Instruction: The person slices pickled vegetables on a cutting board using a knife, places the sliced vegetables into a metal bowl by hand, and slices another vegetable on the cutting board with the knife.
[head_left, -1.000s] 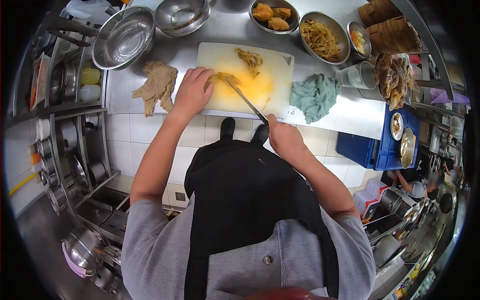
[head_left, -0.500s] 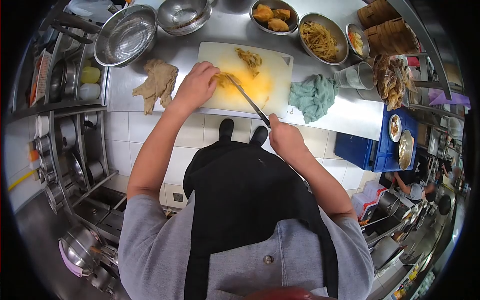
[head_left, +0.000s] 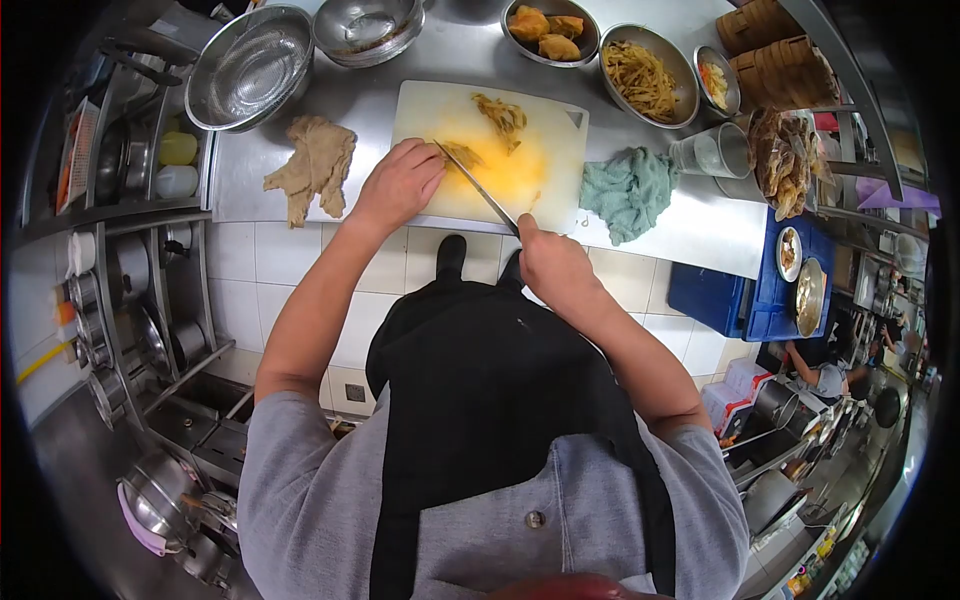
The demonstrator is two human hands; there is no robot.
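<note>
My right hand [head_left: 553,258] is closed around the handle of a long knife [head_left: 482,192], whose blade slants up and left over a white cutting board [head_left: 555,112]. Beside the blade's tip, my left hand [head_left: 402,183] rests at the board's left side with its fingers curled together. Anything under those fingertips is hidden. Touching the far side of the blade lies a small heap of yellow-brown sliced vegetable [head_left: 464,154]. A larger clump of the vegetable [head_left: 500,122] sits farther back on the board, which is stained yellow.
Left of the board lies a tan cloth [head_left: 312,165]; a green cloth [head_left: 628,195] is at its right. Behind stand a strainer [head_left: 250,68], metal bowls [head_left: 368,30], a bowl of orange-brown chunks [head_left: 548,34] and a bowl of strips [head_left: 645,82]. Blue crates [head_left: 708,300] stand right.
My right hand and the knife have shifted left, and the blade tip is now close to my left fingers. My left hand has drawn slightly toward me, off the small vegetable heap.
</note>
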